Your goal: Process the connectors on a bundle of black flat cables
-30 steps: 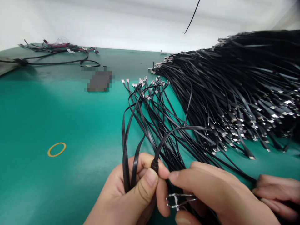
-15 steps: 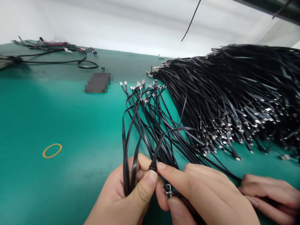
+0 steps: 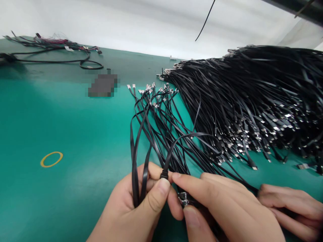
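In the head view my left hand [image 3: 141,201] is closed around several flat black USB cables [image 3: 134,158]. Its thumb and index finger pinch the black moulded connector [image 3: 164,174] of one cable, which arches away to the right. My right hand [image 3: 227,208] is closed beside it, its index fingertip next to that connector. Between its thumb and fingers show metal plugs [image 3: 183,199] on black cables, mostly covered by the hand. Past the hands, a loose bunch of flat cables [image 3: 161,124] lies on the green mat, its silver plugs pointing away.
A large heap of black cables [image 3: 242,87] fills the right side. Another person's hand [image 3: 292,208] is at the lower right, by a cable. A yellow ring [image 3: 51,159], a pixelated dark object [image 3: 103,85] and tangled wires [image 3: 55,47] lie on the green mat [image 3: 83,134] at left.
The view has tilted slightly, so the mat and the things on it sit a little higher. The metal plugs in my right hand have turned slightly; both hands keep their grip.
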### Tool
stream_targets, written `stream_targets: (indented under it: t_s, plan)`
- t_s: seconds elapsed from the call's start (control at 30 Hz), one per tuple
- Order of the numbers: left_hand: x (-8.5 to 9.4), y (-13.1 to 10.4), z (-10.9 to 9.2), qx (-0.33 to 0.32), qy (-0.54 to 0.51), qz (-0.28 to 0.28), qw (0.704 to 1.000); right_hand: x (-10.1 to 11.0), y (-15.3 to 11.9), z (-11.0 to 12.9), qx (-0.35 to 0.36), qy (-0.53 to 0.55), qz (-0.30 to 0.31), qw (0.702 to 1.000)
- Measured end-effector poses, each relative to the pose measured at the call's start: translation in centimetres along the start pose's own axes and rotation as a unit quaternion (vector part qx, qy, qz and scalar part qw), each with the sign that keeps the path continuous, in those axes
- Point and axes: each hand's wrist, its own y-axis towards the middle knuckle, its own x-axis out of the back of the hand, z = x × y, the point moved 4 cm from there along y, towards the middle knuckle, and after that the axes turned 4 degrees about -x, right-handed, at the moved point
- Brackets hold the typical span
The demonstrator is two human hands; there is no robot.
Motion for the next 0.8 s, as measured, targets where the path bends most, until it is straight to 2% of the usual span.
stream_targets:
  t_s: [0.17, 0.4, 0.6, 0.8]
  plan:
    - [0.1, 0.2, 0.1, 0.001, -0.018, 0.009, 1.0, -0.3, 0.0, -0.8, -0.025, 0.06, 0.017, 0.998]
    - [0.1, 0.1, 0.1, -0.015, 0.003, 0.008, 1.0, 0.4, 0.0, -1.1, -0.052, 0.081, 0.006, 0.995]
    - [0.0, 0.3, 0.1, -0.03, 0.028, 0.003, 0.999, 0.2, 1.5, 0.8, -0.142, 0.145, -0.064, 0.977]
    - [0.0, 0.3, 0.2, -0.048, 0.028, 0.009, 0.998, -0.1, 3.4, 1.8, -0.162, 0.251, -0.031, 0.954]
